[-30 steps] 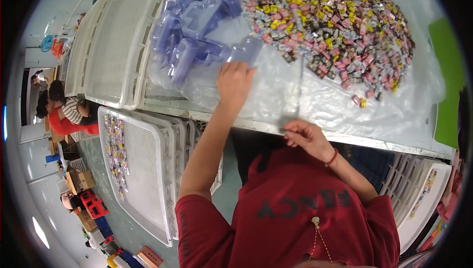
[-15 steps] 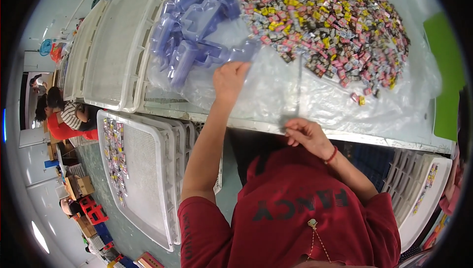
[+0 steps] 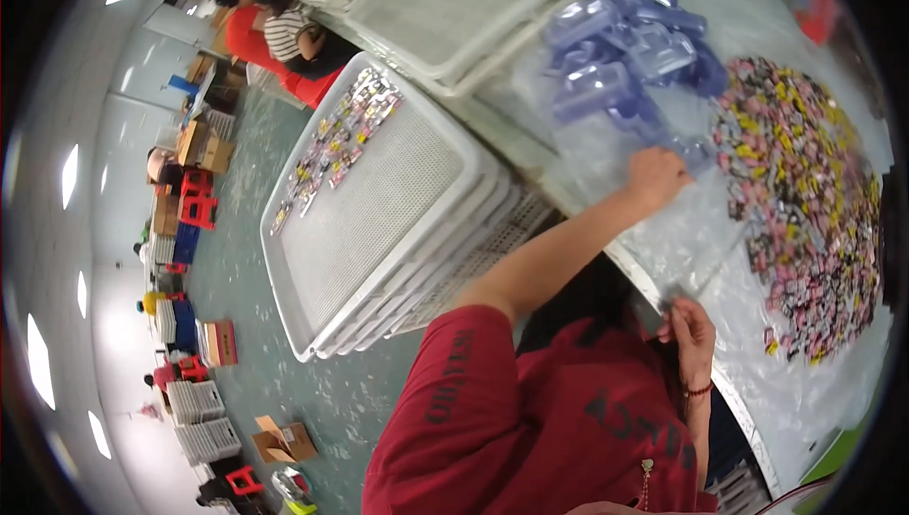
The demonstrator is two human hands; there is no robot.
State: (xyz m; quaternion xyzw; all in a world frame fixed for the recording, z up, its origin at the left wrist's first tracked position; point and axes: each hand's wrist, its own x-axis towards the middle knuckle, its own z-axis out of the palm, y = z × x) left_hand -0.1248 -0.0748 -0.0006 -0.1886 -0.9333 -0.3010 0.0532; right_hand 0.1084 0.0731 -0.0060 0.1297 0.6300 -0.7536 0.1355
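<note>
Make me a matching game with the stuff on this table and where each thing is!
Things:
1. left hand
2. right hand
3. heap of small colourful packets
4. stack of white trays

Places:
A. standing on the floor beside the table
B. spread over clear plastic on the table's right part
C. reaching to the pile of blue-tinted clear plastic shells
D. at the table's near edge, close to the red shirt

Pairs: 1-C, 2-D, 3-B, 4-A
</note>
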